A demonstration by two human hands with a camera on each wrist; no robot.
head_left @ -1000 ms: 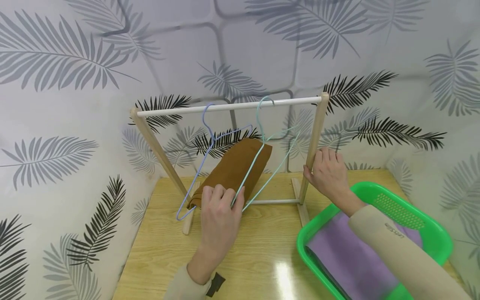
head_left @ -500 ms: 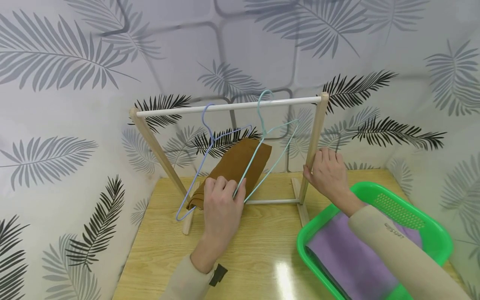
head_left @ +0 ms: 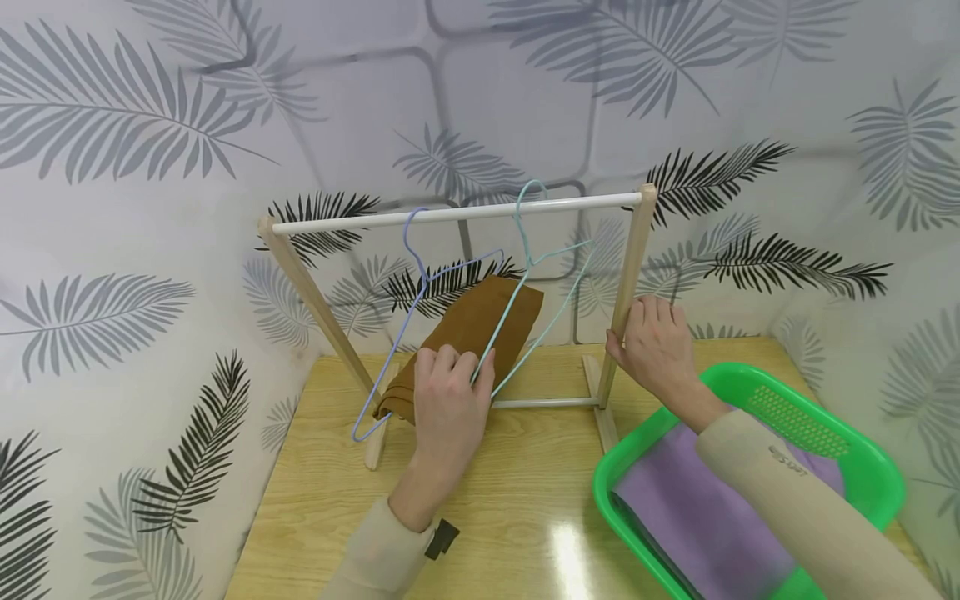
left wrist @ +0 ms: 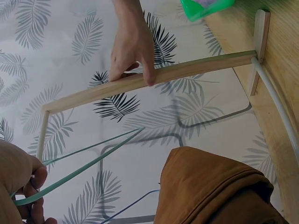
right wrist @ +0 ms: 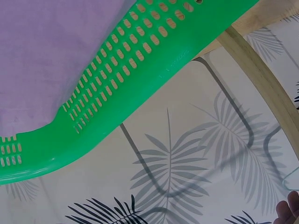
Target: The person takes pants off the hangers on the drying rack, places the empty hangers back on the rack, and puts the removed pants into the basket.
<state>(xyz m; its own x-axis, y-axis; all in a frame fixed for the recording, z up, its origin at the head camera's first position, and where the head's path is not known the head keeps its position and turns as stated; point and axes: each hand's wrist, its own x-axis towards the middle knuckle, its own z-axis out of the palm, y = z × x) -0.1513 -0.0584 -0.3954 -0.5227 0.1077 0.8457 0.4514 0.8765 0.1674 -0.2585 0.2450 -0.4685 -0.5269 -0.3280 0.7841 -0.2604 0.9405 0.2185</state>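
My left hand [head_left: 450,408] pinches the near lower end of a mint-green hanger [head_left: 504,312]. The hanger's hook rises a little above the rack's white rail [head_left: 465,213]. My right hand [head_left: 660,346] grips the right wooden post [head_left: 632,275] of the small clothes rack, thumb on its near side in the left wrist view. Left of the green hanger, a lilac hanger [head_left: 408,321] hooks over the rail. Folded brown cloth [head_left: 480,321] hangs on that lilac hanger, partly hidden behind my left hand.
At the right of the wooden table [head_left: 315,533] stands a green plastic basket [head_left: 873,467] holding purple cloth [head_left: 690,492]. A darker cloth edge shows under the purple one. The patterned wall covering [head_left: 187,250] rises close behind the rack.
My left hand has moved up and slightly right with the green hanger, and its hook has lifted above the rail. The right hand stays on the post.
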